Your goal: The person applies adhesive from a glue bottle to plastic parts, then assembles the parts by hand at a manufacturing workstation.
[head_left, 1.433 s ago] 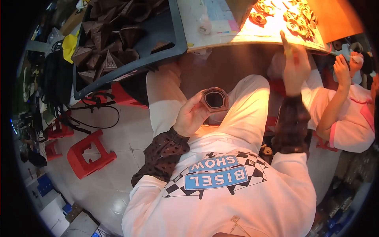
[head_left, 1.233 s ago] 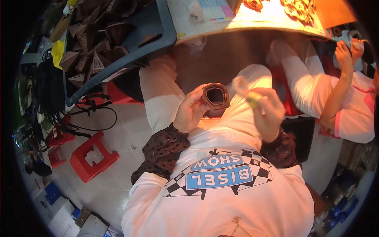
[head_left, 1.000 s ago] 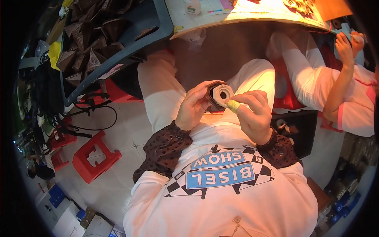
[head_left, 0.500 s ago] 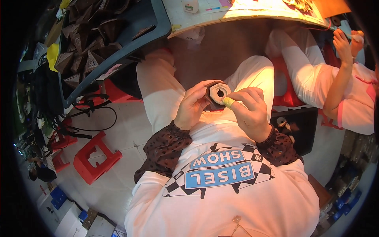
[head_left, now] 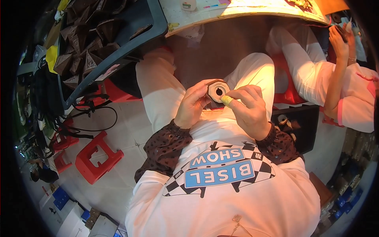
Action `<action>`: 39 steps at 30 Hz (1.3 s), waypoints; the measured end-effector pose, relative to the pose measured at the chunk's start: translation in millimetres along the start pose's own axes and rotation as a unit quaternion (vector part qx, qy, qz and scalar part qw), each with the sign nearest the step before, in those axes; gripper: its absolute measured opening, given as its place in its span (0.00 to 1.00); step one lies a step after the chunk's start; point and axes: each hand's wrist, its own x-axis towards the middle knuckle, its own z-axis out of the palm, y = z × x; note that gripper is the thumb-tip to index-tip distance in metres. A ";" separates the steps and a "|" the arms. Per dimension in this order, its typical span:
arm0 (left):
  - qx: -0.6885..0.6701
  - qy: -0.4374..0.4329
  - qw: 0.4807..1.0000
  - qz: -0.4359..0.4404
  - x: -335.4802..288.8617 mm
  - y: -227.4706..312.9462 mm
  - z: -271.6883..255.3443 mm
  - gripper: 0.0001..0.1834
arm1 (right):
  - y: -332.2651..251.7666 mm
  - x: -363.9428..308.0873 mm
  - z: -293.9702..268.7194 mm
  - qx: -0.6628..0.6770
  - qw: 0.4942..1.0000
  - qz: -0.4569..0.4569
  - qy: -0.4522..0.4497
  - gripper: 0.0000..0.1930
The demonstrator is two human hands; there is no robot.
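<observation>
Above my lap, my left hand (head_left: 192,102) is closed around the side of a small dark brown faceted piece (head_left: 216,91). Its pale end, with a round dark hole in the middle, is turned up toward me. My right hand (head_left: 249,108) has thumb and index finger pinched together at the lower right rim of that pale end. Yellow tape or a finger cover wraps one fingertip. Whether a small item sits in this pinch is hidden.
A dark tray (head_left: 158,23) with several brown faceted pieces (head_left: 90,63) stands at upper left. A worktable (head_left: 252,12) runs along the top. Red stools (head_left: 98,156) are on the tiled floor. A black bin (head_left: 306,134) holds pieces at right, near a seated co-worker (head_left: 335,83).
My hands stay nearly in place on the brown piece; the right fingertips shift slightly along its rim. The co-worker's hands at the far right have moved.
</observation>
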 end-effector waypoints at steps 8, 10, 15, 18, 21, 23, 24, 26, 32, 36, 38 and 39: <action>0.041 0.008 0.999 0.024 -0.1 2.9 5.5 0.22 | -1.2 -0.7 -1.7 0.009 1.000 0.014 -0.019 0.09; 0.050 0.019 0.998 0.037 -0.1 3.1 6.7 0.20 | -2.2 0.0 -2.8 0.015 0.999 0.016 -0.026 0.09; 0.121 0.059 0.989 0.057 3.5 -5.4 11.9 0.14 | -2.6 -0.6 -5.9 0.025 0.998 0.015 -0.054 0.07; 0.092 0.089 0.990 0.058 5.1 -7.6 14.9 0.11 | -1.7 -1.5 -8.3 0.028 0.998 0.017 -0.062 0.07; 0.084 0.098 0.990 0.061 5.5 -8.7 18.3 0.11 | -1.0 -0.7 -11.7 0.036 0.997 0.021 -0.067 0.07; 0.080 0.105 0.990 0.059 5.3 -8.8 20.7 0.11 | -0.2 -1.0 -12.8 0.042 0.997 0.023 -0.066 0.07; 0.081 0.104 0.990 0.058 5.2 -9.2 21.2 0.11 | 0.5 -1.5 -12.8 0.051 0.996 0.028 -0.069 0.07; 0.103 0.107 0.986 0.078 5.1 -10.2 22.0 0.11 | 2.5 -1.8 -14.5 0.058 0.995 0.034 -0.071 0.08; 0.116 0.104 0.983 0.094 2.6 -10.3 23.4 0.11 | 12.7 -0.9 -22.2 0.146 0.971 0.191 -0.010 0.08; 0.151 0.073 0.980 0.108 2.2 -5.2 26.1 0.12 | 25.0 -1.6 -16.5 0.283 0.909 0.284 -0.113 0.09; 0.211 0.048 0.966 0.140 1.8 -3.8 23.1 0.12 | 27.5 -0.3 -13.6 0.260 0.910 0.283 -0.156 0.08; 0.211 0.048 0.967 0.138 1.8 -4.0 22.7 0.12 | 28.2 0.4 -11.4 0.261 0.909 0.285 -0.156 0.08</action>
